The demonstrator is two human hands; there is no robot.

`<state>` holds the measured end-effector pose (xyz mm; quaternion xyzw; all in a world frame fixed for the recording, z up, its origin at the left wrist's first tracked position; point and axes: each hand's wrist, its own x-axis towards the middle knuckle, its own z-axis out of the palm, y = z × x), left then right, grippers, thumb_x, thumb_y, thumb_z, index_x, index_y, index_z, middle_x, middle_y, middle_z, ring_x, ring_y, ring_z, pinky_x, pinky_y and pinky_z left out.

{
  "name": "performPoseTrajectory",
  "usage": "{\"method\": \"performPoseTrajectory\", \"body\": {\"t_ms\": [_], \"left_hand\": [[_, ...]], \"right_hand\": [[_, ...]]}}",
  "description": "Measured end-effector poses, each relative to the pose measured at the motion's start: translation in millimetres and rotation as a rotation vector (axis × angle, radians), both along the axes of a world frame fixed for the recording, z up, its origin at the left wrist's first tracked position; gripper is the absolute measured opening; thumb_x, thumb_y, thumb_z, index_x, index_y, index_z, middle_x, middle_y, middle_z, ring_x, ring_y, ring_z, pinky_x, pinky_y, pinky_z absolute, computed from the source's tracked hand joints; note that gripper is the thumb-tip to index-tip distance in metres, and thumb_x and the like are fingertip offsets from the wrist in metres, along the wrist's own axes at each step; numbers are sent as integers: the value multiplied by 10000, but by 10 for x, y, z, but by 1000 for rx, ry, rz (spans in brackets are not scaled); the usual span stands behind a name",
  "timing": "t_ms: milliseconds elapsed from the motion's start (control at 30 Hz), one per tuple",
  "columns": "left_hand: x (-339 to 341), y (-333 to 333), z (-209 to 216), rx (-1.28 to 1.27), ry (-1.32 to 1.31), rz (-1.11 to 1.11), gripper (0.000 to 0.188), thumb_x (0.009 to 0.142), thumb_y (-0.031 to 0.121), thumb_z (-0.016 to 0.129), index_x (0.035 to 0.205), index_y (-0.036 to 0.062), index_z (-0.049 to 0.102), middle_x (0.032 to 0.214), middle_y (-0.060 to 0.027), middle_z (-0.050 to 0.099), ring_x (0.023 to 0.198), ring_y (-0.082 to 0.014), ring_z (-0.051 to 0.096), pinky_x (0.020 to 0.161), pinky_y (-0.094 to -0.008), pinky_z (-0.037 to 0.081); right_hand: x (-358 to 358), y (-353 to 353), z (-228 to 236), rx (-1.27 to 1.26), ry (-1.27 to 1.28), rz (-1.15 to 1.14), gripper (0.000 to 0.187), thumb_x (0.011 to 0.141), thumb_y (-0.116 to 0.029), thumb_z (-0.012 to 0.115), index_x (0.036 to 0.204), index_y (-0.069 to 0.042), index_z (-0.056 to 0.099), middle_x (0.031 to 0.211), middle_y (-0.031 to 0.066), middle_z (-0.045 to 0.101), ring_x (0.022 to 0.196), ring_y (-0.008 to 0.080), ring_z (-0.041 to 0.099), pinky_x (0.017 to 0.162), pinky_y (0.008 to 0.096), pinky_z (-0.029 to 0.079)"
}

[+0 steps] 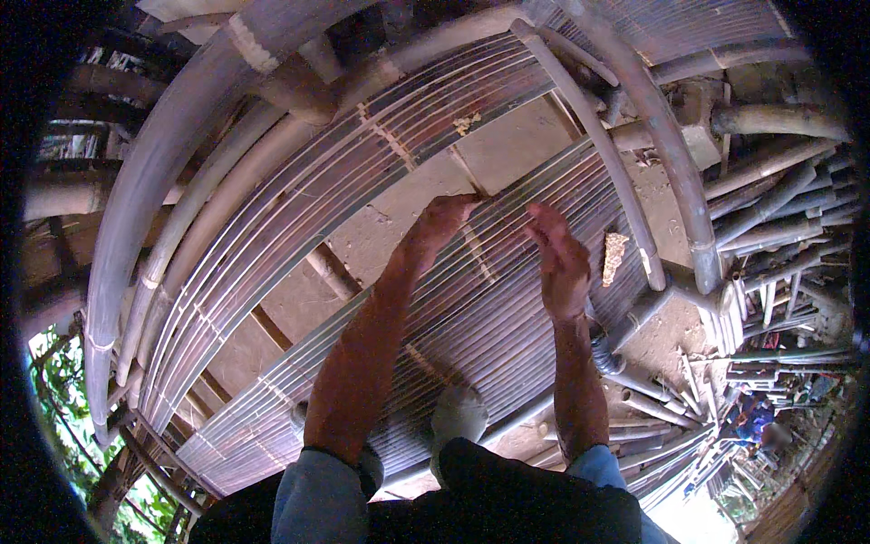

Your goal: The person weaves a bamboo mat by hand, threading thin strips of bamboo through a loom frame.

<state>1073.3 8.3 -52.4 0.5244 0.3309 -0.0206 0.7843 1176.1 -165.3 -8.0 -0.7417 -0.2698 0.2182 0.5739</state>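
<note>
Below me lies a slatted bamboo panel (507, 281) of thin parallel strips, crossed by pale bindings. My left hand (444, 225) is closed at the panel's far edge, fingertips pressed together; what they hold, if anything, is too small to make out. Just to its right, my right hand (560, 265) hovers over or touches the strips, its fingers bent and their tips apart. I see nothing in it. Beyond the left hand a long gap shows bare ground (399, 204). A second band of strips (299, 195) runs along the gap's far side.
Thick bamboo poles (136, 208) frame the far left, and another pole (666, 136) crosses on the right. A pale grainy piece (614, 258) lies right of my right hand. Cut bamboo lengths (779, 227) are piled at right. My shoe (459, 415) is on the strips. A person (759, 422) is farther right.
</note>
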Motion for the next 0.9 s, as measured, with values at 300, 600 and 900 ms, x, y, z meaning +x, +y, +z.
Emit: {"method": "performPoseTrajectory", "body": {"t_ms": [300,600,900], "left_hand": [[-13,-23,-341,678,-136,-118,241,900,102,507,1062,75,683,953,-184,698,826,-293,678,723,-406,525],[-171,-121,-918,896,-147,-122,189,929,112,528,1074,97,648,1006,-151,692,897,-333,665,749,-424,572],[-1092,307,-243,1100,-154,-376,336,919,318,606,1131,68,677,1118,-172,686,970,-328,677,844,-440,565]], "right_hand": [[156,368,404,666,957,-171,378,1008,-191,531,660,-168,383,609,-40,254,582,120,291,849,337,426],[-465,-197,80,-90,191,-144,227,925,-133,639,711,-63,618,679,-33,535,640,94,463,641,285,395],[709,-1926,366,-343,-696,15,313,970,-227,527,1201,-31,606,1085,122,647,963,257,619,842,394,532]]}}
